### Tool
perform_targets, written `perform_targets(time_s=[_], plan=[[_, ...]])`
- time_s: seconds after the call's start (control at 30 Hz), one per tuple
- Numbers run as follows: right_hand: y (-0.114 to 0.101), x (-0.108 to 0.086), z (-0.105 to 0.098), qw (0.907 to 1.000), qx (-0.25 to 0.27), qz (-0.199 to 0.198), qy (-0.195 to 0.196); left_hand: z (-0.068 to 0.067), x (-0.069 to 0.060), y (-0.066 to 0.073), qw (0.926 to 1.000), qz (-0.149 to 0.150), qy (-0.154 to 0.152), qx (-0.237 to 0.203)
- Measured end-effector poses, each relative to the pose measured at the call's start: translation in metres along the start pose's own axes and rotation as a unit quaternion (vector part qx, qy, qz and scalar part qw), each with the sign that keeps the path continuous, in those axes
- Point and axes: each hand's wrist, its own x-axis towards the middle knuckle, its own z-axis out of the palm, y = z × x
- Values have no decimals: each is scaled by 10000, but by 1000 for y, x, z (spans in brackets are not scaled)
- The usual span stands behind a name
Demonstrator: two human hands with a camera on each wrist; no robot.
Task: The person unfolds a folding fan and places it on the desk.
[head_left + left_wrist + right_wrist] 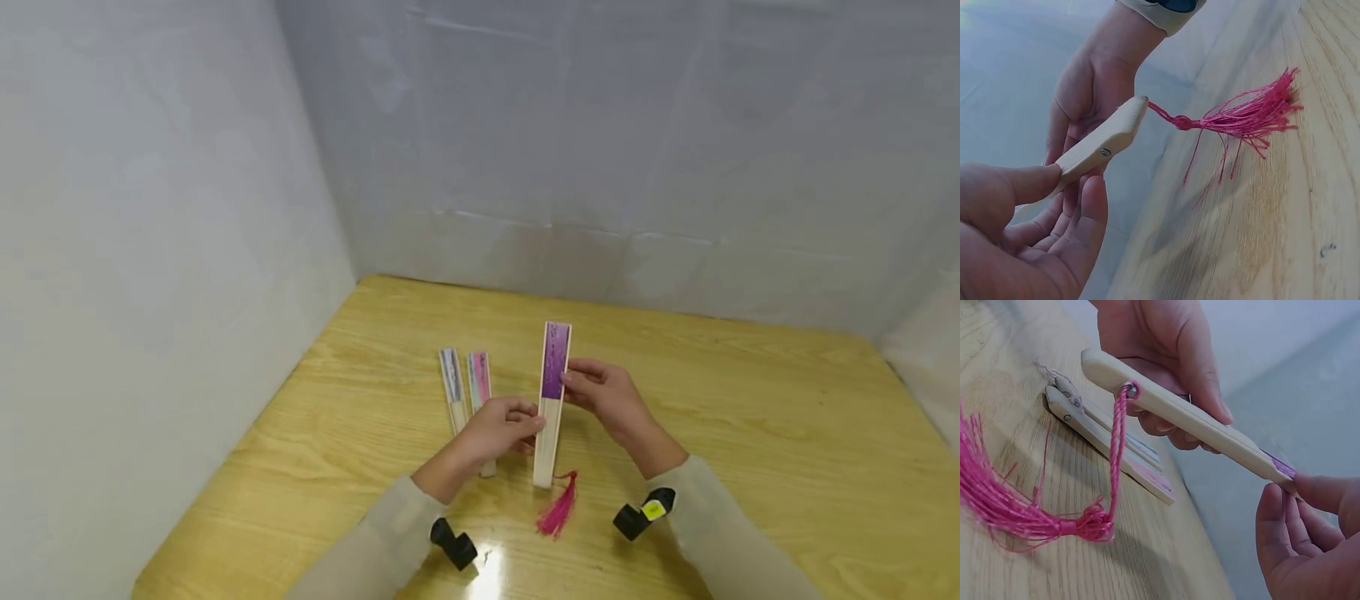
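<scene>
Both hands hold a folded hand fan [551, 417] above the table, its upper part purple and its lower sticks pale wood. My left hand [504, 427] pinches the bare sticks from the left, thumb on the near side. On the right edge, by the purple part, my right hand [606, 398] grips it between thumb and fingers. A pink tassel [1079, 519] hangs on a cord from the rivet at the fan's lower end. Behind my left hand lie a folded fan with a pink and teal part [480, 375] and one with a grey-white part [451, 375].
The wooden table [750, 433] carries the two other fans left of the held one. White sheeting [600, 125] closes off the back and the left side. Each wrist wears a black camera mount [453, 546].
</scene>
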Motion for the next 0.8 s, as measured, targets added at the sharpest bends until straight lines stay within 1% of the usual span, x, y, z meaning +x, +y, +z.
perform_targets(time_s=[0.13, 0.23, 0.37, 0.47, 0.6, 0.73, 0.8], plan=[[-1, 0, -3, 9998, 150, 44, -86, 1, 1, -1, 10000, 72, -21, -35], [-1, 0, -4, 9994, 316, 19, -172, 1, 3, -2, 9999, 96, 8, 42], [0, 1, -3, 9985, 510, 96, -190, 0, 4, -5, 9999, 25, 40, 147], [0, 1, -2, 9983, 547, 140, -164, 0, 4, -6, 9999, 12, 41, 159], [-2, 2, -1, 9986, 522, 109, -36, 1, 4, -7, 9999, 17, 108, 22], [-2, 4, -1, 9982, 534, 146, 233, 2, 4, -6, 9995, -44, 210, -244], [-2, 4, -2, 9976, 587, 161, 344, 2, 4, -5, 9992, -30, 246, -303]])
